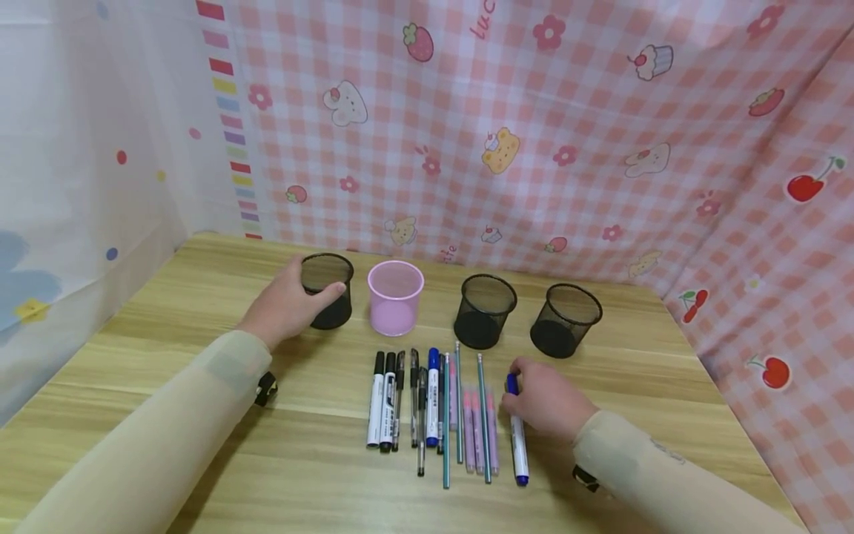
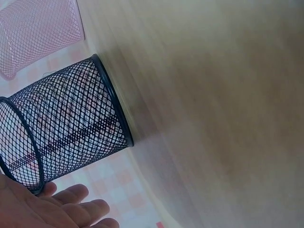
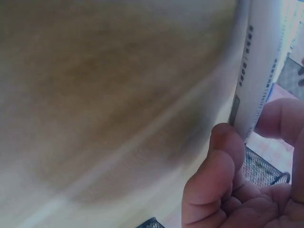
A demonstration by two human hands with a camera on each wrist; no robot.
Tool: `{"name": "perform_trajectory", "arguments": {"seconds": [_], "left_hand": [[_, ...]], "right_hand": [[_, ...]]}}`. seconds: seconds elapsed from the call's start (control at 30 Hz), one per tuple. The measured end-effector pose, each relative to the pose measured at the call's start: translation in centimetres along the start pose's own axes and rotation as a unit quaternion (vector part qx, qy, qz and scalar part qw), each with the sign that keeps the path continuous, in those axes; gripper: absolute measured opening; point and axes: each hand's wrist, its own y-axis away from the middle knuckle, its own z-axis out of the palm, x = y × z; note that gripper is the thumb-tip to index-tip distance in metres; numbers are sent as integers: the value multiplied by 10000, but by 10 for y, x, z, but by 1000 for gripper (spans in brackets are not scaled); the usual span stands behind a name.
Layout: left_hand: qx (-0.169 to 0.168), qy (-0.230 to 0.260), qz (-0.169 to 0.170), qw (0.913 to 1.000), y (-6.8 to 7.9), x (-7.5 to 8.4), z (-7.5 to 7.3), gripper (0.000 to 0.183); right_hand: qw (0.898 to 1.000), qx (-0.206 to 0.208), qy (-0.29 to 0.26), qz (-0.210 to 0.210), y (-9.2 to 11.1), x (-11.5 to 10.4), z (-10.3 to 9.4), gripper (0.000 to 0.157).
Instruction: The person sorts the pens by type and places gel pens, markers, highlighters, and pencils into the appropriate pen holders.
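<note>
At the left end of the row of cups, my left hand (image 1: 285,302) is at a black mesh pen cup (image 1: 333,310). Its thumb reaches across the cup's near side by the rim; in the left wrist view the fingers (image 2: 78,209) extend loosely beside the mesh cup's rim. My right hand (image 1: 550,400) pinches a white whiteboard marker (image 1: 519,452) with a blue cap near its capped end, between thumb and fingertips. Up close in the right wrist view, the marker's white barrel shows dark printing, and more fingers (image 3: 209,180) curl below it.
Left of the marker lie several pens, pencils and markers, among them a blue-capped marker (image 1: 433,400) and black-capped marker (image 1: 376,404). Behind stand a pink mesh cup (image 1: 394,315) and two more black cups, a middle one (image 1: 477,332) and a right one (image 1: 555,337). Patterned cloth (image 1: 427,111) hangs behind.
</note>
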Motion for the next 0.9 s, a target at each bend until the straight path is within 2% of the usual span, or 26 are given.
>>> {"name": "perform_trajectory", "arguments": {"seconds": [0.27,0.47,0.7,0.9], "left_hand": [[-26,9,-21,10000,0,0,0,113],[-4,-35,-35,10000,0,-1,1,115],[19,-83,-44,10000,-1,-2,2,115],[0,-73,-55,10000,-2,-2,1,116]], "right_hand": [[9940,738,-761,-259,3,-3,-13,30],[9803,1334,-1327,-609,2,-12,-18,32],[9529,1879,-2216,-874,-1,-28,-20,33],[9142,2446,-3017,-1155,-10,-48,-19,35]]}}
